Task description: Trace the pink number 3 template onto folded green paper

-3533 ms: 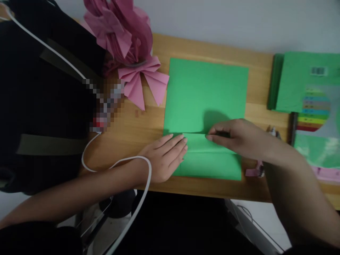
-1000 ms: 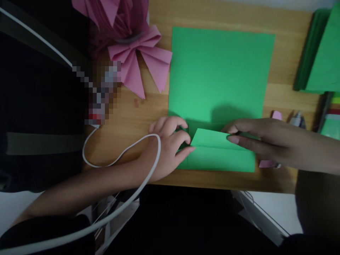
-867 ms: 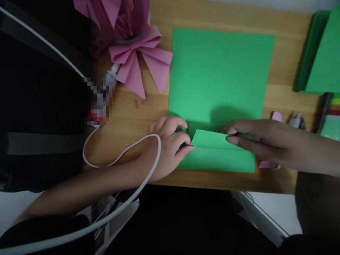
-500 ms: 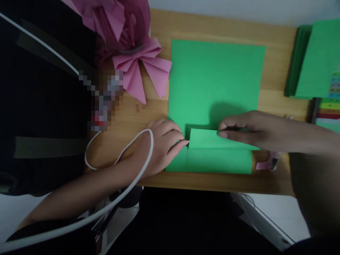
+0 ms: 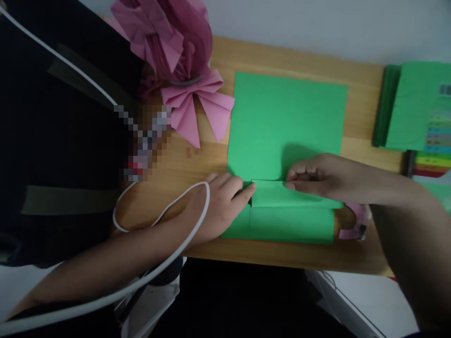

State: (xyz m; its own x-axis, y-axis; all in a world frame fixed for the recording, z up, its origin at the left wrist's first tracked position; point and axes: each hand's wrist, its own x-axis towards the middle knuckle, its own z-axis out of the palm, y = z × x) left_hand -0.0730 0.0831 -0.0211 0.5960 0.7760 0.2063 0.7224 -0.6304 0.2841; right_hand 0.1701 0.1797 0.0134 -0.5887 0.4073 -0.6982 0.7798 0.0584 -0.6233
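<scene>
A large sheet of green paper (image 5: 289, 117) lies flat on the wooden table. Across its lower part sits a narrow folded strip of green paper (image 5: 269, 194), its left end set in from the sheet's left edge. My left hand (image 5: 223, 204) rests over the sheet's left edge, fingers curled, one fingertip at the strip's upper left corner. At the strip's upper edge, right of its middle, my right hand (image 5: 317, 176) is closed in a pinch on the paper; the hand hides part of the strip behind it.
Pink folded paper bow (image 5: 197, 105) pieces lie left of the sheet. A white cable (image 5: 206, 197) loops over my left forearm. A pink tape-like piece (image 5: 357, 223) lies right of the sheet. Stacked green paper packs (image 5: 405, 103) stand at far right. The dark bag-like fabric (image 5: 70, 155) fills the left.
The strip's raised upper edge has come down closer to the sheet. My left fingertip has moved onto its corner. The whole view has shifted slightly, with things sitting lower.
</scene>
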